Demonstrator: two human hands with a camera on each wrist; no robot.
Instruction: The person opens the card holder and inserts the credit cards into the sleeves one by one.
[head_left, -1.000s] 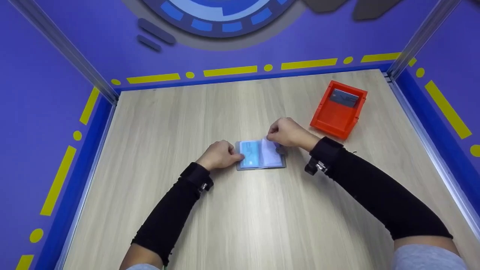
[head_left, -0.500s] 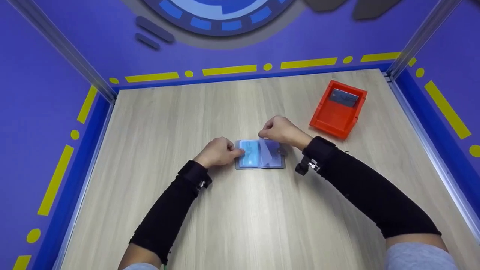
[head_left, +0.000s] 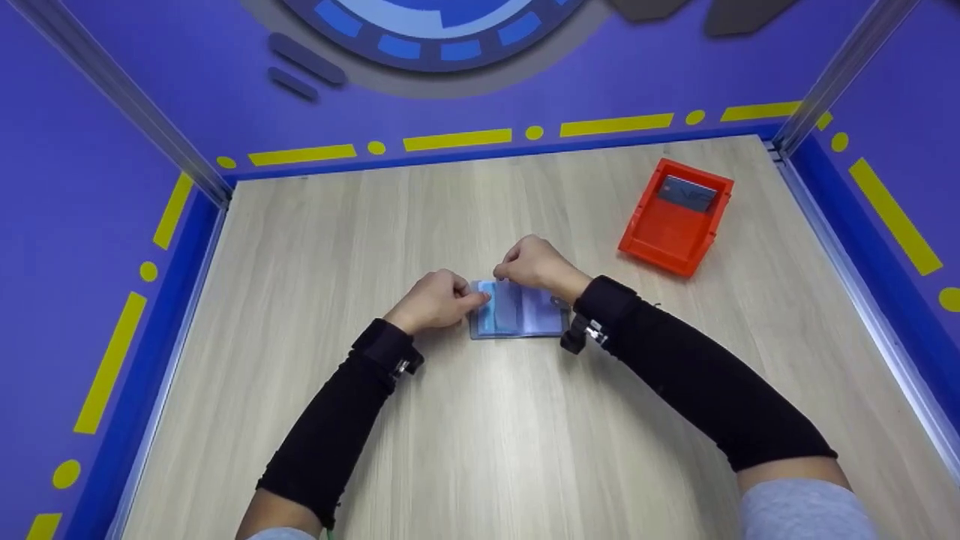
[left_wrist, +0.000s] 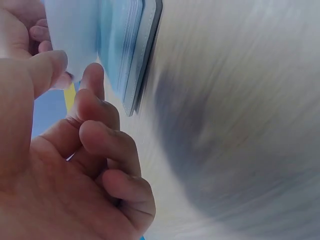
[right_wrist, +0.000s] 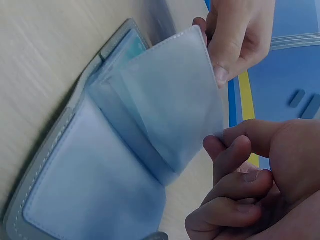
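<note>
A small grey card holder (head_left: 564, 334) lies spread open on the table, with clear plastic sleeves and a light blue card (head_left: 486, 319) on its left side. My right hand (head_left: 531, 261) pinches the corner of one clear sleeve (right_wrist: 170, 85), which stands raised over the left half. At the holder's left edge is my left hand (head_left: 436, 300), its thumb over the edge and the other fingers curled. From the left wrist, its thumb and index finger meet the sleeves near the corner; the exact grip is partly hidden.
A red tray (head_left: 664, 229) stands at the back right, with a grey card (head_left: 686, 194) leaning inside it. Blue-purple walls (head_left: 450, 112) border the wooden table (head_left: 337, 240) at the back and both sides.
My right hand has moved left, carrying the clear sleeve from the right half over the left half, so it now covers part of the blue card. My left hand stays nearly in place.
</note>
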